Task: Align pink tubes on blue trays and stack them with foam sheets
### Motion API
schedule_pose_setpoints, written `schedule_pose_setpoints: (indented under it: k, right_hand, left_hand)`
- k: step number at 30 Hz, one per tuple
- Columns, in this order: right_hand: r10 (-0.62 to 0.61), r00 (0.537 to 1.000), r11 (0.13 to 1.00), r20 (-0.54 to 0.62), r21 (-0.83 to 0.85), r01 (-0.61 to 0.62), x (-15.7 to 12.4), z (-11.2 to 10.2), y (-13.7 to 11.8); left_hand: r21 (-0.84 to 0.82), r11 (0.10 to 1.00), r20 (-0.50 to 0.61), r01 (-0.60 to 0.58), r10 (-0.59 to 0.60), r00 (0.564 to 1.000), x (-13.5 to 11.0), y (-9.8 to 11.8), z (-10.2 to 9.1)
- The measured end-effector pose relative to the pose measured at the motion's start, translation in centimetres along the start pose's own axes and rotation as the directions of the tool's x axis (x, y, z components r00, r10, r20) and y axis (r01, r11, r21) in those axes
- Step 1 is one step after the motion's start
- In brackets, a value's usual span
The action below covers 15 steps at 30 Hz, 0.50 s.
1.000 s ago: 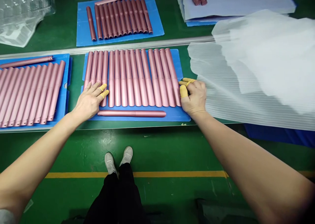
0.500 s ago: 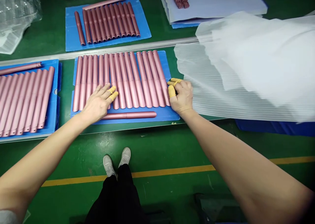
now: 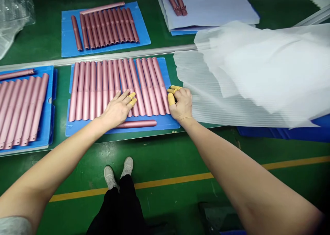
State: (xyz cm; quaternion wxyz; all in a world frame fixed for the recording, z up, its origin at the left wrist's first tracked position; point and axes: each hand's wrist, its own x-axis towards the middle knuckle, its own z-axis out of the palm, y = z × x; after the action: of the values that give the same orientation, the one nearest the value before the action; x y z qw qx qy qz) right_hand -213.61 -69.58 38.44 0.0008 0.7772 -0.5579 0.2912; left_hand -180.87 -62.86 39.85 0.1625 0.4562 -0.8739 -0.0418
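Note:
A row of pink metal tubes [image 3: 93,90] lies side by side on a blue plastic sheet [image 3: 85,126]. My left hand [image 3: 118,108] rests flat on the tubes right of the row's middle, fingers stretched out, with yellow finger cots on some of them. At the right end of the row, my right hand [image 3: 182,103] has its fingers and thumb curled in beside the last tube [image 3: 160,85]. Yellow cots cover several of its fingertips, and what they grip, if anything, is hidden. One single tube [image 3: 140,123] lies crosswise below the row, partly behind my left hand.
More pink tubes [image 3: 24,107] lie on a blue sheet at left. Beyond a metal rail [image 3: 144,52], darker tubes [image 3: 109,27] rest on another sheet. White foam sheets [image 3: 252,80] spread at right, near a stack of pale sheets [image 3: 213,8]. Clear plastic trays [image 3: 15,18] stand at upper left.
My left hand has slid to the right along the row of tubes. My right hand stays at the row's right end. The whole view has shifted slightly.

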Motion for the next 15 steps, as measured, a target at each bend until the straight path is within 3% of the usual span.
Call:
schedule_pose_setpoints:
  k: [6, 12, 15]
  right_hand:
    - [-0.005, 1.000, 1.000, -0.008, -0.014, 0.005, -0.2, 0.0, 0.0]
    - [0.009, 1.000, 1.000, 0.001, 0.007, -0.009, -0.3, -0.2, -0.2]
    - [0.011, 1.000, 1.000, 0.013, 0.013, -0.011, -0.4, -0.4, -0.3]
  left_hand:
    - [0.010, 1.000, -0.012, 0.003, -0.003, 1.000, 1.1, 0.7, -0.2]
    - [-0.017, 0.996, 0.027, -0.084, 0.085, 0.996, 4.8, 3.0, 1.2]
    - [0.001, 0.997, 0.048, -0.078, 0.077, 0.996, 5.4, 3.5, 1.6]
